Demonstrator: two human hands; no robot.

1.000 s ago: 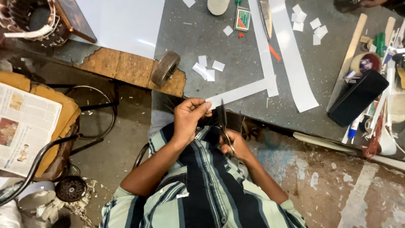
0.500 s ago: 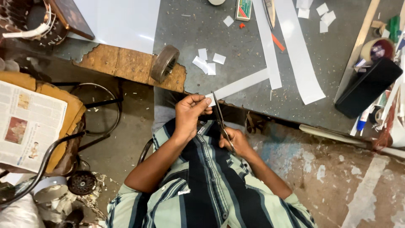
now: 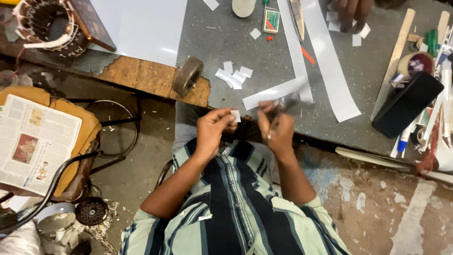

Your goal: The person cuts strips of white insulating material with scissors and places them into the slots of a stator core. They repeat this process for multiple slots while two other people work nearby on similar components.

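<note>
A newspaper (image 3: 35, 141) lies on the chair at the far left. Near the grey table's (image 3: 226, 42) edge, the left hand (image 3: 211, 131) pinches a small white paper piece (image 3: 235, 115) between thumb and fingertips. Just right, the blurred right hand (image 3: 277, 128) is closed on scissors (image 3: 288, 105), touching a long white paper strip (image 3: 276, 93) on the table. More cut pieces (image 3: 234, 75) lie beyond.

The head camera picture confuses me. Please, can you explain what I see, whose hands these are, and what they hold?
The camera sits on a person's head and looks down, so the striped shirt belongs to the wearer. The left hand pinches a small white paper piece in its fingers. The right hand is blurred; it seems to grip scissors. On the grey table lie white paper strips, small cut pieces and a tape roll. Another person's hand shows at the top.
</note>
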